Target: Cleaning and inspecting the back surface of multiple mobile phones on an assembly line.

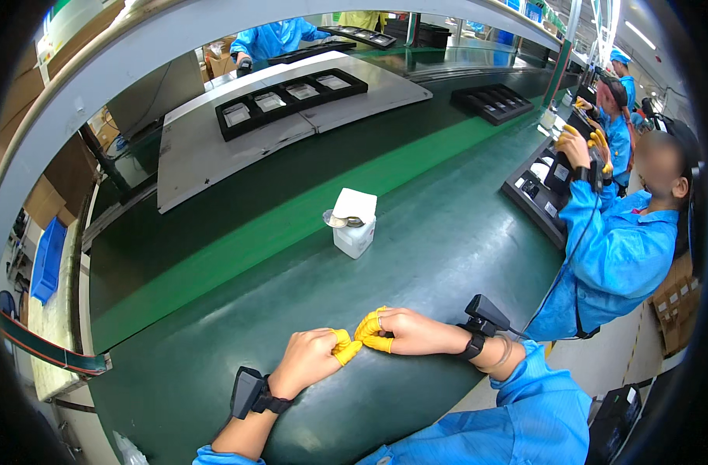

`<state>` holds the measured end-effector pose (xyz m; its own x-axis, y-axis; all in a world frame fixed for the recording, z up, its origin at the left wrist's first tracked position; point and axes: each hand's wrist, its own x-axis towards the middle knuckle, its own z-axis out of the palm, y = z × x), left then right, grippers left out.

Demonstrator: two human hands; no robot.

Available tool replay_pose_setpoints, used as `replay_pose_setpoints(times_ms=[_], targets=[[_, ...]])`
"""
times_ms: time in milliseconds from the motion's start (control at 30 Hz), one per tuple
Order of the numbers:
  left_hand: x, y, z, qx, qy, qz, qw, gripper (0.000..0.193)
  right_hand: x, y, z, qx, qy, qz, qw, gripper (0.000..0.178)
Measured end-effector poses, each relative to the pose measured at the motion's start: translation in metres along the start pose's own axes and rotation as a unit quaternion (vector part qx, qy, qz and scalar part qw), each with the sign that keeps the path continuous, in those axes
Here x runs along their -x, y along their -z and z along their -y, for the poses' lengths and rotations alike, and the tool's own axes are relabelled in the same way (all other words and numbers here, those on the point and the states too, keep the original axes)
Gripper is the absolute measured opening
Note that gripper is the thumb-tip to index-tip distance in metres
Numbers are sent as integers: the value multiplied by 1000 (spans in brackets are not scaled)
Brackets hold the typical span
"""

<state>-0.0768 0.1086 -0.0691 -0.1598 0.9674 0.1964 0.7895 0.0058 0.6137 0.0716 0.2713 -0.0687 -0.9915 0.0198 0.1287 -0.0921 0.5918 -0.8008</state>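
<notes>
Low over the green work surface (238,372), my left hand (311,358) and my right hand (400,332) meet fingertip to fingertip. Yellow finger covers sit on the fingers of both. The fingers are curled in and pinched; whatever lies between them, if anything, is hidden or too small to make out. Beyond my hands stands a small white plastic container (354,240) with a white pad or folded paper (355,204) on top. A small round metallic piece lies at its rim. Neither hand touches the container.
A bright green belt strip (292,244) crosses behind the container. Farther off, a black tray (249,116) with several compartments rests on grey plates, and another black tray (493,103) lies to its right. At right a co-worker (618,240) handles a black tray (536,186).
</notes>
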Motion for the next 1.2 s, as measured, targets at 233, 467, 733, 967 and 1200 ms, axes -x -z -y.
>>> replay_pose_setpoints(times_ms=[233, 467, 733, 967, 1200], targets=[[-1, 0, -1, 4, 3, -8, 1000, 24, -1, 3, 3, 5, -29, 22, 999, 19], [-3, 2, 1, 16, 36, 10, 999, 19, 1, 0, 1, -1, 23, -16, 1000, 17], [-3, -2, 4, 58, 53, -23, 997, 14, 1, -1, 1, 21, 68, -34, 997, 17], [-5, 3, 0, 39, 66, 12, 997, 17, 2, -1, 0, 22, 36, -17, 999, 18], [-2, 1, 0, 42, 41, -14, 998, 18, 1, -2, 4, 5, 29, -28, 999, 16]])
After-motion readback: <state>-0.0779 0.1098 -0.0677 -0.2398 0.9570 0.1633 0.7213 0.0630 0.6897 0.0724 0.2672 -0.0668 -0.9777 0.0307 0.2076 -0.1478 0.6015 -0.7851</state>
